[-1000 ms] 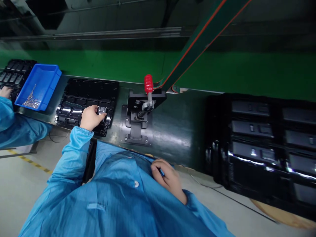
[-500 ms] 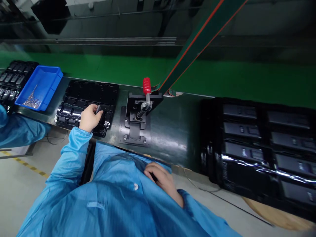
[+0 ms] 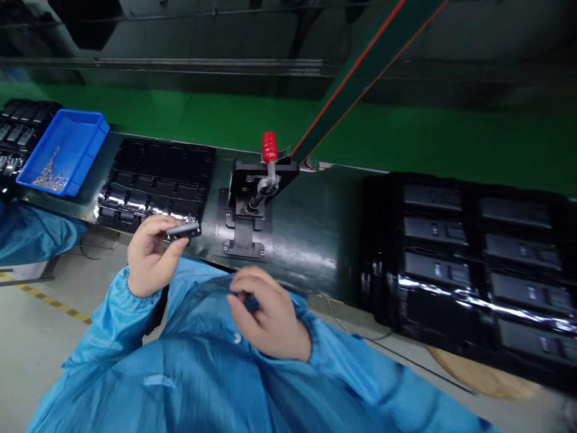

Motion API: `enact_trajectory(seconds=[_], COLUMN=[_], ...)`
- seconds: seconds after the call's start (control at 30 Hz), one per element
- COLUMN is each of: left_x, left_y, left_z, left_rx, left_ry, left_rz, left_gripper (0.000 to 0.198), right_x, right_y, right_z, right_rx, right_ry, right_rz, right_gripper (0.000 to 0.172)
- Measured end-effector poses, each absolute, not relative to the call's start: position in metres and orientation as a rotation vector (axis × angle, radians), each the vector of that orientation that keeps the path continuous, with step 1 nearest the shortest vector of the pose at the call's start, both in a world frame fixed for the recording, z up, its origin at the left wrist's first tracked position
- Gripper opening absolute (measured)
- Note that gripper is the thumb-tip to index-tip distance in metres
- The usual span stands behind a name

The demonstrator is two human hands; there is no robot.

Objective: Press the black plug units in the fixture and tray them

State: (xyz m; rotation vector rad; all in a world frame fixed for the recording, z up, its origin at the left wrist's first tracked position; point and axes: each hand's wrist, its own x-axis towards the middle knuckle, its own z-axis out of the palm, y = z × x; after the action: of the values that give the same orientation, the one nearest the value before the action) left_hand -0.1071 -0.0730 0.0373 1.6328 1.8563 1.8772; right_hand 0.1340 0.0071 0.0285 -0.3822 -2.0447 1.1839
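My left hand [image 3: 151,255] is closed in a pinch on a small dark grey plastic part [image 3: 184,231], flat and elongated. It is held above the front edge of a black moulded tray [image 3: 166,159]. In front of my body, my right hand [image 3: 268,316] has its fingers curled toward the thumb. A dark patch shows inside that curl, and I cannot make out what it is. Beyond my hands, a clamp fixture with a red handle [image 3: 269,147] stands on the bench. Its flat metal base [image 3: 244,234] lies between the trays.
At the left, a blue bin [image 3: 85,144] has small metal pieces in it. Behind it lies another tray of parts [image 3: 20,135]. Large black trays [image 3: 428,307] with dark rectangular parts fill the right. A green strap [image 3: 360,84] slants up from the fixture. Someone's blue sleeve [image 3: 38,234] is at far left.
My left hand has lifted the dark grey part out of the black tray and drawn it toward my body. My right hand has risen and shifted left, nearer the bench edge.
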Motion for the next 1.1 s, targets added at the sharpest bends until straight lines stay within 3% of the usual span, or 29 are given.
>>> enact_trajectory(seconds=[0.27, 0.43, 0.6, 0.8, 1.1], left_x=[-0.087, -0.089, -0.107, -0.118, -0.123], left_y=[-0.077, -0.057, -0.042, -0.041, -0.045], left_z=[0.062, 0.035, -0.009, -0.02, -0.025], left_rx=[2.108, 1.425, 0.747, 0.579, 0.536], left_ry=[1.548, 1.801, 1.686, 1.699, 1.696], left_rz=[1.748, 1.84, 1.802, 1.737, 1.692], left_gripper=[0.036, 0.027, 0.04, 0.043, 0.043], right_x=[0.102, 0.091, 0.096, 0.104, 0.102], right_y=[0.031, 0.043, 0.058, 0.066, 0.066], right_z=[0.048, 0.032, 0.01, 0.001, -0.011], right_rx=[-0.244, -0.378, -0.757, -1.018, -1.056], right_ry=[-1.918, -1.855, -1.588, -1.523, -1.476], right_rz=[1.076, 1.338, 1.702, 1.822, 1.871], right_gripper=[0.044, 0.032, 0.026, 0.027, 0.024])
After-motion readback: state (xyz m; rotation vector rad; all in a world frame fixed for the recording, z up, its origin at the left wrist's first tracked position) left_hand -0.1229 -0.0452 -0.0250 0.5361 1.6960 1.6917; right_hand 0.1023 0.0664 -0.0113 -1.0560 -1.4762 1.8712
